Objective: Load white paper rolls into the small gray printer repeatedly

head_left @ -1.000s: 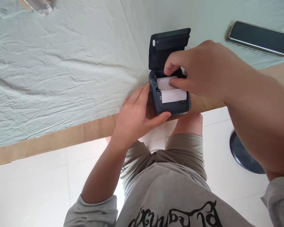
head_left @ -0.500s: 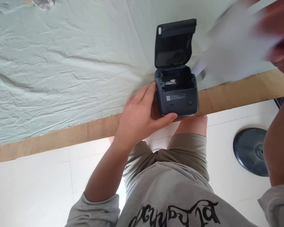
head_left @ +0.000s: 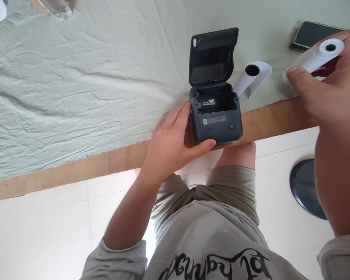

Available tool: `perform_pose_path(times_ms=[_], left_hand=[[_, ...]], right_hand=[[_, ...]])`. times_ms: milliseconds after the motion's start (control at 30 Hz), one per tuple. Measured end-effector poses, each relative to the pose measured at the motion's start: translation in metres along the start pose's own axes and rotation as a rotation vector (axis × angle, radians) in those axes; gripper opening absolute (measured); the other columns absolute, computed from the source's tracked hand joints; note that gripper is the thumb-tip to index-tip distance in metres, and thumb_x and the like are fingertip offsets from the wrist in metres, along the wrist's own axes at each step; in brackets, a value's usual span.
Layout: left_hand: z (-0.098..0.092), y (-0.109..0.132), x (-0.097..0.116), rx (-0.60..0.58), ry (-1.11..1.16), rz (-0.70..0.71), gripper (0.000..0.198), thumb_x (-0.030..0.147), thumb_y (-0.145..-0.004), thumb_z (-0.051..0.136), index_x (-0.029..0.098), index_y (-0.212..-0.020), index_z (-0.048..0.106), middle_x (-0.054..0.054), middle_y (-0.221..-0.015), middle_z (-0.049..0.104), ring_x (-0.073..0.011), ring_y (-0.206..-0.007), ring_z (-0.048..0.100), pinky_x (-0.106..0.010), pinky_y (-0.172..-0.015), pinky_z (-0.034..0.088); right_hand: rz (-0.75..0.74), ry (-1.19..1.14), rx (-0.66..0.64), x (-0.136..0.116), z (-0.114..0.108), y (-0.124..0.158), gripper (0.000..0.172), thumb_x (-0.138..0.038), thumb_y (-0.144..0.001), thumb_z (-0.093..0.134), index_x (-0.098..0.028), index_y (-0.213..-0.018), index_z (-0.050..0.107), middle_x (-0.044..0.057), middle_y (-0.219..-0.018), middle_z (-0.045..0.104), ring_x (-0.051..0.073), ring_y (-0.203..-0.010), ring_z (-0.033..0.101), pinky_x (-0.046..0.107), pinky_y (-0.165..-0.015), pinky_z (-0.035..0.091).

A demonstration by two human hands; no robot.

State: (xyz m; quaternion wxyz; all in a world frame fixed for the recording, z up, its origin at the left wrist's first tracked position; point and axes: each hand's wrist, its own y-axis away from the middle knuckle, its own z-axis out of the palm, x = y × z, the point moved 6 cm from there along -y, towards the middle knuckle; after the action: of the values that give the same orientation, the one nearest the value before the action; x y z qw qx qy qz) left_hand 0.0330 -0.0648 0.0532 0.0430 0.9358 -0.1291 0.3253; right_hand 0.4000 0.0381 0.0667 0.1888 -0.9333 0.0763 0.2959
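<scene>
A dark blue-grey portable thermal printer (head_left: 217, 128) sits at the table's front edge with its lid (head_left: 212, 56) raised and its paper bay exposed. My left hand (head_left: 172, 136) grips its left corner, fingers along the side and thumb across the front. Off to the right, my right hand (head_left: 329, 85) holds a white paper roll (head_left: 316, 56) above the cloth, its dark core facing up. Between printer and right hand, a second paper roll (head_left: 246, 79) lies with a loose end curling out. The fingers of my right hand are partly hidden behind the held roll.
A pale green wrinkled cloth (head_left: 90, 77) covers the table, leaving a wooden front edge (head_left: 105, 159) bare. Beyond my right hand lies a dark phone (head_left: 313, 35). A clear object (head_left: 56, 7) is at top left. A black round base (head_left: 306, 188) stands on the floor.
The blurred white paper in my right hand has come down and now shows as a roll. The second roll and the phone have come into view. My left hand stays on the printer.
</scene>
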Motion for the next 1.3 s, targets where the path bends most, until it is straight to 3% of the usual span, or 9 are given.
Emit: perform_pose_path(times_ms=[100,167,300,400,567,767,900,1067,1300], left_hand=[[0.000,0.000,0.002,-0.007,-0.006,-0.001,0.100,0.069,-0.101,0.083,0.017,-0.182,0.056,-0.018,-0.182,0.068,-0.0449,-0.166,0.067,-0.061,-0.142,0.057],[-0.001,0.000,0.002,-0.008,-0.003,-0.003,0.100,0.067,-0.101,0.083,0.017,-0.182,0.056,-0.018,-0.182,0.069,-0.0445,-0.166,0.067,-0.060,-0.143,0.057],[-0.002,0.000,0.001,-0.002,0.007,0.008,0.097,0.069,-0.101,0.084,0.021,-0.181,0.057,-0.016,-0.182,0.069,-0.0443,-0.166,0.068,-0.060,-0.143,0.057],[-0.003,-0.001,0.001,-0.003,0.004,0.021,0.098,0.069,-0.100,0.083,0.020,-0.181,0.057,-0.016,-0.183,0.068,-0.0445,-0.168,0.067,-0.059,-0.143,0.056],[-0.002,-0.001,0.000,-0.017,-0.002,0.001,0.104,0.071,-0.101,0.081,0.015,-0.183,0.054,-0.018,-0.185,0.066,-0.0445,-0.169,0.065,-0.058,-0.143,0.056],[-0.001,-0.001,0.000,-0.014,0.002,0.015,0.101,0.072,-0.102,0.084,0.018,-0.182,0.055,-0.017,-0.184,0.067,-0.0434,-0.168,0.066,-0.058,-0.146,0.053],[0.000,-0.001,0.002,-0.007,-0.010,0.013,0.100,0.069,-0.102,0.087,0.018,-0.182,0.056,-0.018,-0.181,0.070,-0.0445,-0.165,0.068,-0.059,-0.143,0.055],[0.001,0.000,0.002,-0.001,-0.018,0.046,0.100,0.071,-0.104,0.086,0.016,-0.182,0.056,-0.020,-0.181,0.069,-0.0443,-0.164,0.069,-0.057,-0.142,0.056],[0.001,-0.001,-0.001,0.016,-0.027,0.070,0.098,0.074,-0.105,0.082,0.018,-0.181,0.054,-0.020,-0.178,0.071,-0.0461,-0.162,0.070,-0.062,-0.138,0.059]], right_hand=[[0.173,0.018,0.001,0.009,0.007,0.004,0.073,-0.008,-0.065,0.105,-0.030,-0.127,0.074,0.014,-0.142,0.082,0.025,-0.113,0.079,0.049,-0.101,0.059],[0.121,0.015,0.023,0.003,0.007,0.014,0.078,-0.007,-0.067,0.101,-0.030,-0.136,0.074,0.017,-0.146,0.081,0.033,-0.125,0.081,0.054,-0.108,0.059],[-0.364,-0.072,0.157,-0.045,-0.008,0.045,0.059,-0.027,-0.089,0.082,-0.029,-0.148,0.078,0.018,-0.155,0.078,0.037,-0.147,0.075,0.054,-0.124,0.056],[-0.609,-0.110,0.008,-0.080,0.011,0.054,0.065,-0.036,-0.097,0.079,-0.022,-0.160,0.073,0.021,-0.157,0.074,0.036,-0.150,0.073,0.052,-0.122,0.059],[-0.390,-0.169,-0.228,-0.066,0.063,0.026,0.067,-0.038,-0.088,0.093,-0.027,-0.152,0.073,0.015,-0.152,0.071,0.035,-0.149,0.066,0.057,-0.132,0.058],[-0.356,-0.367,-0.128,-0.039,0.065,0.021,0.098,-0.057,-0.073,0.109,-0.036,-0.154,0.058,0.009,-0.146,0.068,0.027,-0.122,0.068,0.048,-0.102,0.065],[-0.427,-0.531,-0.035,-0.050,0.061,0.027,0.080,-0.076,-0.079,0.102,-0.032,-0.128,0.055,0.005,-0.110,0.068,0.022,-0.096,0.066,0.044,-0.087,0.060],[-0.659,-0.451,-0.009,-0.103,0.037,0.059,0.015,-0.037,-0.107,0.082,-0.031,-0.118,0.074,0.010,-0.132,0.084,0.026,-0.120,0.080,0.048,-0.096,0.063],[-0.640,-0.328,-0.391,-0.142,0.045,0.065,0.009,-0.038,-0.111,0.069,-0.033,-0.117,0.072,0.005,-0.131,0.089,0.026,-0.121,0.085,0.054,-0.110,0.070]])
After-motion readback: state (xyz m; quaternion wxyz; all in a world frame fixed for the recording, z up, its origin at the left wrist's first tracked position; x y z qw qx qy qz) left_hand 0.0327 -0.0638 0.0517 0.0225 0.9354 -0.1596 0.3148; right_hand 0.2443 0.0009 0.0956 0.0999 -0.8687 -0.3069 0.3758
